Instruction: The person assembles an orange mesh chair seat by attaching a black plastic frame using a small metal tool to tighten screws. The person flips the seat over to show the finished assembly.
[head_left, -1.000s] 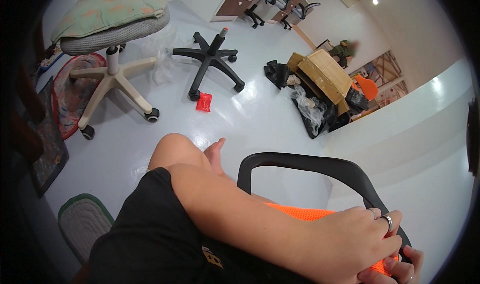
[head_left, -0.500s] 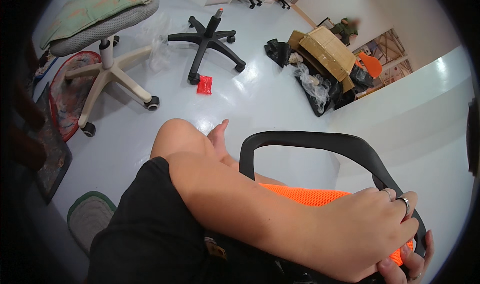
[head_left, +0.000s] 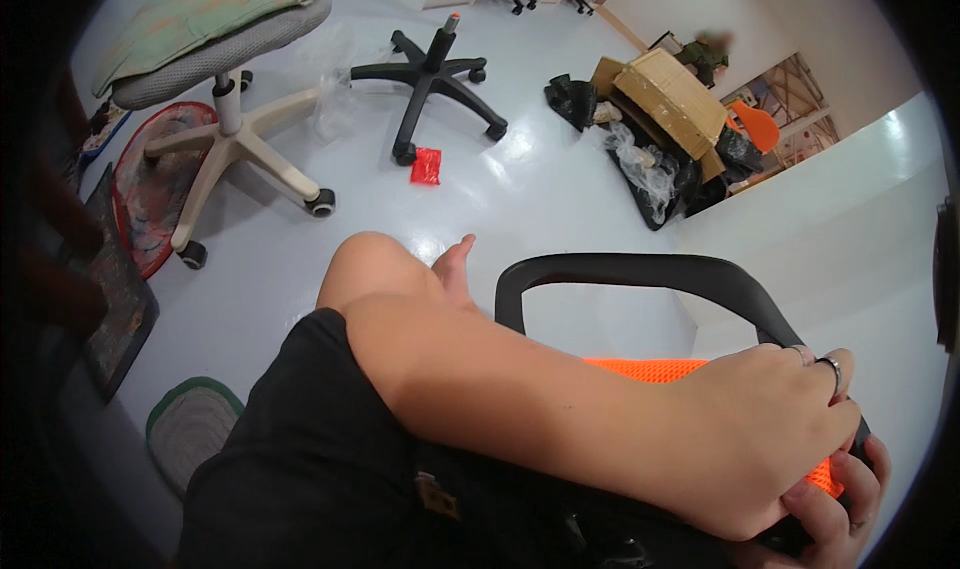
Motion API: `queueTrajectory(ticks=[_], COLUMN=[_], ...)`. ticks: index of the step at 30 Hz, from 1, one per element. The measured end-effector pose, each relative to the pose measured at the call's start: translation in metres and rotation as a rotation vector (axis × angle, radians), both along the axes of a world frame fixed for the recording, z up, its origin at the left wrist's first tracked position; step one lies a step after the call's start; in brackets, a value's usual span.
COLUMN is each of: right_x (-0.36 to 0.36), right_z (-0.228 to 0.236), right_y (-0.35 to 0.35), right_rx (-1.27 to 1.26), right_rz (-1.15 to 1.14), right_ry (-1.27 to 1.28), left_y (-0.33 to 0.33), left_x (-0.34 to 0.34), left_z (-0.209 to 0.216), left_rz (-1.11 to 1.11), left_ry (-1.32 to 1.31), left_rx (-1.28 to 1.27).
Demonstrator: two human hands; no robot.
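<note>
Holds the left forearm (head_left: pixel 560 409) crossed toward the right, back of the left hand (head_left: pixel 775 419) upward, fingers curled at the right edge of the bright orange mesh panel (head_left: pixel 650 371), alongside the curved black plastic frame (head_left: pixel 640 267). Cannot tell any pinching by hidden left fingertips. Pinches the panel's lower right corner between the right hand's (head_left: pixel 850 509) thumb and fingers.

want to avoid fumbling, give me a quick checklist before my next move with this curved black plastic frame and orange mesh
1. Ringed bare left hand at the edge of the bright orange mesh: ok, fingers curled there.
2. Bare right hand alongside: ok, close beside it.
3. Both grips firm: cannot tell, fingertips partly hidden.
4. Mesh fully visible: not ok, bare left forearm covers part.
5. Small red plastic packet apart from the curved black plastic frame: ok.
</note>
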State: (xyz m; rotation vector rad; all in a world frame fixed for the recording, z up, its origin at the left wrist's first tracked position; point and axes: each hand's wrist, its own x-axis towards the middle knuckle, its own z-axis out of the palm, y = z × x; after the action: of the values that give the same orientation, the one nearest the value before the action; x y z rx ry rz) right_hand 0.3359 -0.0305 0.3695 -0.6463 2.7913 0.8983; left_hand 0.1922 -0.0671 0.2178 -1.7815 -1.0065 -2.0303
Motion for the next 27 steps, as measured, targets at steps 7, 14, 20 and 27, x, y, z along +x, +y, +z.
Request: queueTrajectory(ticks=[7, 14, 20, 27], right_x=[0.005, 0.024, 0.023, 0.015], right_z=[0.005, -0.006, -0.013, -0.022], right_y=[-0.003, -0.001, 0.0, 0.015], right_rx=[-0.034, 0.013, 0.113, 0.118], right_rz=[-0.071, 0.005, 0.036, 0.185], right_ry=[-0.042, 0.102, 0.161, 0.244], left_y=[0.001, -0.002, -0.008, -0.01], left_x=[0.005, 0.012, 0.002, -0.004], left_z=[0.0, 0.002, 0.003, -0.003], left_rz=[0.051, 0.099, 0.022, 0.038], left_ry=[0.049, 0.127, 0.052, 0.064], left_rx=[0.026, 0.03, -0.077, -0.032])
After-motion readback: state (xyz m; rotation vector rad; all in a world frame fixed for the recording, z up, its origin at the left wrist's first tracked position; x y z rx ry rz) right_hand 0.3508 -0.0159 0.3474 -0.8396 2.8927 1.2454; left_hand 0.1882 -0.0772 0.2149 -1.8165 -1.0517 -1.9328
